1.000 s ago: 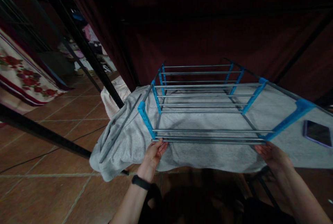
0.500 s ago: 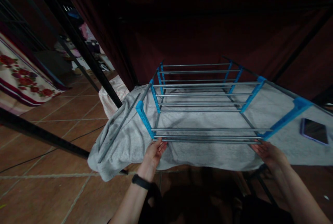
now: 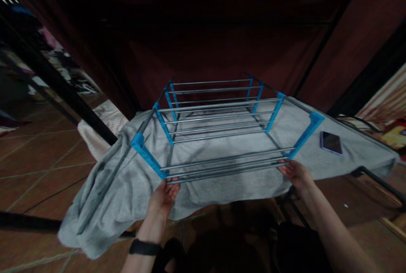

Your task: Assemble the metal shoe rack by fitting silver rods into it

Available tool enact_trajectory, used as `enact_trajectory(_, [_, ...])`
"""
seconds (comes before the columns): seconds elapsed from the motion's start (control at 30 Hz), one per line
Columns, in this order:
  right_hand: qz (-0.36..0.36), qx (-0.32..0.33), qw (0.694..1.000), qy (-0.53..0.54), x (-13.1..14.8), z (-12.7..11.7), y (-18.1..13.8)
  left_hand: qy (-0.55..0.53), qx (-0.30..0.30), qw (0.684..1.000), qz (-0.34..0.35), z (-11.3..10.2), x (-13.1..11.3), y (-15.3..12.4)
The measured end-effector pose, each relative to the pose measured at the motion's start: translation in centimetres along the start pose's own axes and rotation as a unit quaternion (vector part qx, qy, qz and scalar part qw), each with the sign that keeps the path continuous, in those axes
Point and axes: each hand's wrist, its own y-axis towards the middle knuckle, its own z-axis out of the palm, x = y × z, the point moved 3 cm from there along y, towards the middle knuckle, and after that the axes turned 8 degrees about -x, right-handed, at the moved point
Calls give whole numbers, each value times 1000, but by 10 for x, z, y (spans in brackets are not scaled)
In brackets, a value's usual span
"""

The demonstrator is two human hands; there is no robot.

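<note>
A rack of grey metal rods and blue plastic joints (image 3: pixel 275 112) lies on a grey cloth (image 3: pixel 203 192) in front of me. Along its near, lower side runs a front metal rod (image 3: pixel 222 174), its ends between my two hands. My left hand (image 3: pixel 163 197), wearing a dark wristband, has its fingers closed on the left end, just below a blue joint (image 3: pixel 147 156). At the right end, my right hand (image 3: pixel 296 172) pinches the same rod beside another blue joint (image 3: pixel 306 135). Whether the rod is seated in the joints I cannot tell.
Another grey rod (image 3: pixel 104 190) lies on the cloth at the left. To the right rests a phone (image 3: pixel 331 143). Dark metal posts (image 3: pixel 60 78) stand at the left, and a dark red curtain (image 3: pixel 203 53) hangs behind. Tiled floor (image 3: pixel 34 192) shows below.
My view has turned to the right, so the rack and both hands appear farther left. Both hands remain at the ends of the front rod.
</note>
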Motion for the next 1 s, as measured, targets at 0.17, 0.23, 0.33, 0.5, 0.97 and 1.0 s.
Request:
enact_trajectory(0.17, [7,-8,1000,-4,-1,5,-9,37,-13,999,25,3,-2,2])
enact_trajectory(0.23, [7,-6,1000,-3,-2,7,-11,46,-18,998,34,3,-2,1])
enact_trajectory(0.33, [5,-4,1000,0,-3,9,-12,58,-21,997,45,2,-3,1])
enact_trajectory(0.5, [5,5,1000,4,-5,11,-12,77,-16,995,66,-1,-2,13])
enact_trajectory(0.97, [5,6,1000,7,-8,15,-13,110,-34,993,38,5,-6,1])
enact_trajectory(1.0, [5,8,1000,8,-8,15,-13,111,-35,993,36,5,-6,2])
